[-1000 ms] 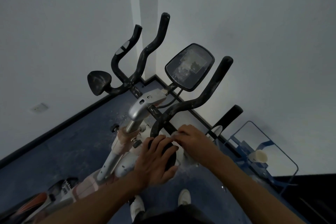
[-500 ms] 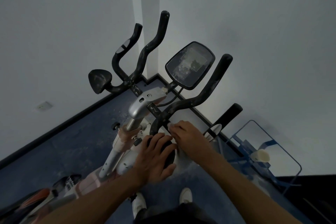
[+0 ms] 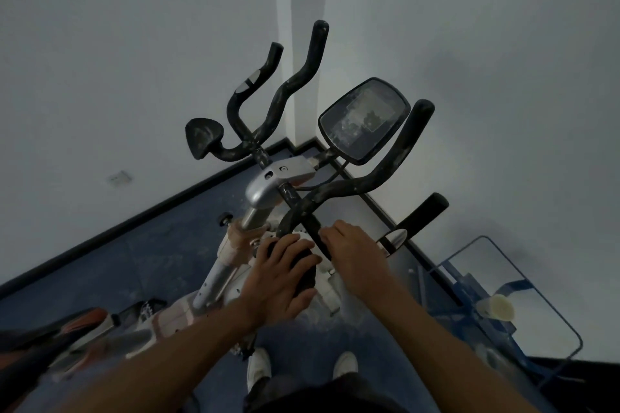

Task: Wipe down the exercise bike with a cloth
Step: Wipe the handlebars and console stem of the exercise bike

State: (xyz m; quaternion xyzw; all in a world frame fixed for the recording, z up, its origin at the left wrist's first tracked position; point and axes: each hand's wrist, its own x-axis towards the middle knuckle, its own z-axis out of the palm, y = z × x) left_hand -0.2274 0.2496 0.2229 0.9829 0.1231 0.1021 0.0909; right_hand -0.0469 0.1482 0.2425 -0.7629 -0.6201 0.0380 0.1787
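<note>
Exercise bike [image 3: 268, 184]: 1 | left hand [image 3: 281, 282], right hand [image 3: 355, 255]: 2, both touching it

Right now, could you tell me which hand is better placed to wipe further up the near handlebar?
The right hand: it already rests on the bar near the near handlebar, while the left hand lies spread over the black pad lower down.

The handlebars [image 3: 302, 77] look like matt black foam or rubber, scuffed and streaked with pale dust. The console screen [image 3: 364, 121] is glossy dark plastic, smeared with grey film. The stem clamp cover [image 3: 275, 181] is smooth silver-painted plastic or metal with a soft sheen, and the post [image 3: 218, 275] below it is brushed metal. The elbow pad [image 3: 203, 137] is matt black and dusty. The floor [image 3: 134, 261] is dull blue, speckled and rough-looking. The walls [image 3: 134, 43] are flat matt white.
</note>
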